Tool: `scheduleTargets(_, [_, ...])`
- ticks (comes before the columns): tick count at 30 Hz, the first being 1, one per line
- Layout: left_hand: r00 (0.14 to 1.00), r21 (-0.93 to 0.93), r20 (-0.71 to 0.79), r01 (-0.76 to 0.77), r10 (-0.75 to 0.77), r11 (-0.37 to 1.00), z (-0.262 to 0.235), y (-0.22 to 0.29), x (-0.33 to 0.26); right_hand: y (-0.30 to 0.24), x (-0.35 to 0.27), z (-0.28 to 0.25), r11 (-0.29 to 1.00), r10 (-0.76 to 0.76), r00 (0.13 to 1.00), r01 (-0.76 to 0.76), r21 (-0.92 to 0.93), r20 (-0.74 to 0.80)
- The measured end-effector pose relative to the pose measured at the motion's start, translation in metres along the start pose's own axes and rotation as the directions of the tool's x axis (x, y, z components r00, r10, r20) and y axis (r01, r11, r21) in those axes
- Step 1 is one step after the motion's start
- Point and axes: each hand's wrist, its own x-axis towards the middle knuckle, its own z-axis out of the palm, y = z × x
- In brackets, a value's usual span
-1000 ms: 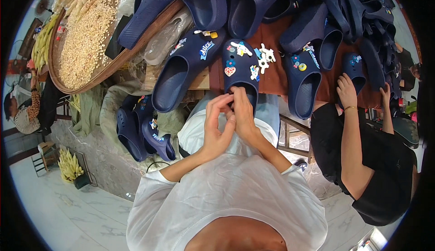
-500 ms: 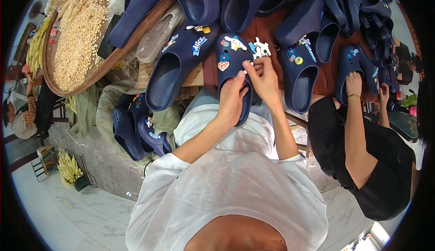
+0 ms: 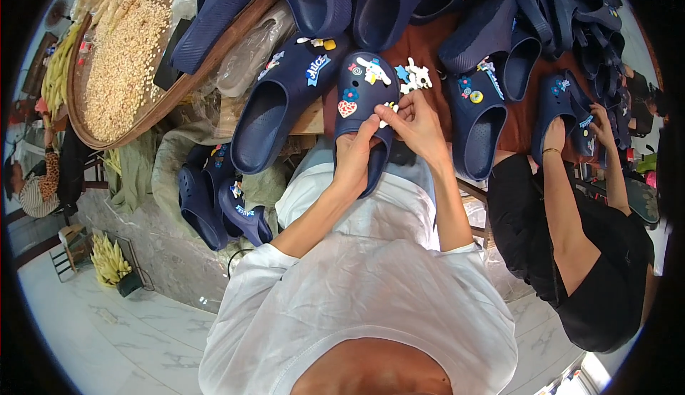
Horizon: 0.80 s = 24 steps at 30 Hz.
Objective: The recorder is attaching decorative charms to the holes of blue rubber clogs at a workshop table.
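A navy blue clog (image 3: pixel 365 84) stands in front of me, its toe pointing away. Charms sit on its upper: a white character, a heart (image 3: pixel 347 109), a blue flower and a small swirl. My left hand (image 3: pixel 352 161) grips the clog at its opening, with fingers inside and thumb on the upper's edge. Between the fingertips of my right hand (image 3: pixel 419 129) is a small white charm (image 3: pixel 387 114), pressed against the upper's right side. Its underside is hidden. Just beyond that hand lie loose white and blue charms (image 3: pixel 414 76).
Decorated navy clogs flank me, one at left (image 3: pixel 264 117), another at right (image 3: pixel 479 124); more are piled behind. A round tray (image 3: pixel 80 125) of pale kernels stands at far left. On the right, a co-worker's hand (image 3: pixel 555 132) is inside another clog.
The white charm in my right hand now shows more fully, at the upper's right edge. My left hand and the clog have shifted slightly left. The co-worker's other hand has reached a clog.
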Motion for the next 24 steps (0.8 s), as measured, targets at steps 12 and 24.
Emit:
scheduleTargets(12, [1.0,0.055,0.013,-0.022,0.022,0.998,-0.009,-0.004,0.005,-0.019,-0.013,0.001,0.936,-0.23,0.973,0.213,-0.28,-0.027])
scheduleTargets(24, [0.996,0.008,0.076,0.044,-0.045,0.999,-0.01,0.012,0.001,0.013,0.024,-0.012,0.973,-0.224,0.926,0.192,-0.132,-0.304])
